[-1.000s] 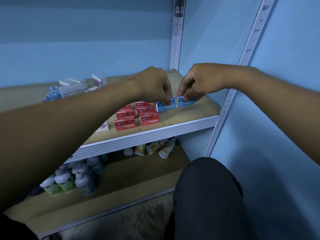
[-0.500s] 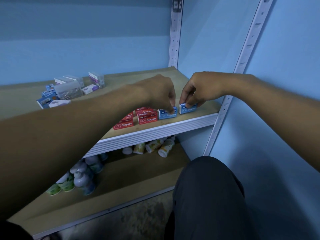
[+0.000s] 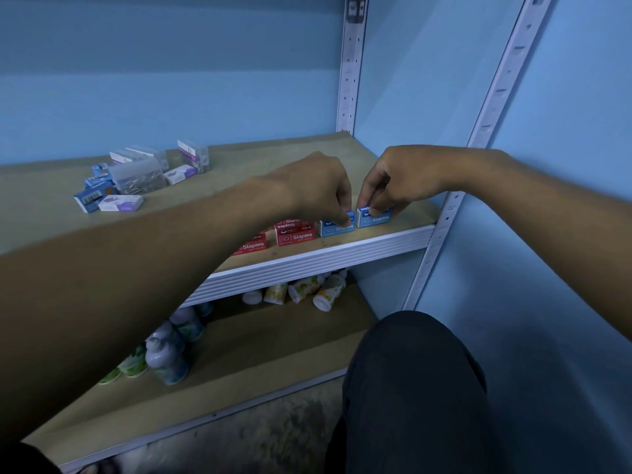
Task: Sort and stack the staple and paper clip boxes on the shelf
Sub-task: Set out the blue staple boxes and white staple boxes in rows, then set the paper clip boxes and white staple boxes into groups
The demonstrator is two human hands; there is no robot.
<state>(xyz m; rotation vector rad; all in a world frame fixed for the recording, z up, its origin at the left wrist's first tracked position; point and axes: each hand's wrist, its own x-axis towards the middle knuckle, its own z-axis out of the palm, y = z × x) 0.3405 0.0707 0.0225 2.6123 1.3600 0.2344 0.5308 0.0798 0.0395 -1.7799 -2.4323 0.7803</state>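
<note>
Head view: both forearms reach over the shelf edge, knuckles up. The left hand pinches the left blue box with curled fingertips; the right hand pinches the right blue box, just beside it. Since a second ago both boxes have come nearer the front edge. Red boxes left of the left hand read "Staples"; the blue ones likewise.
</note>
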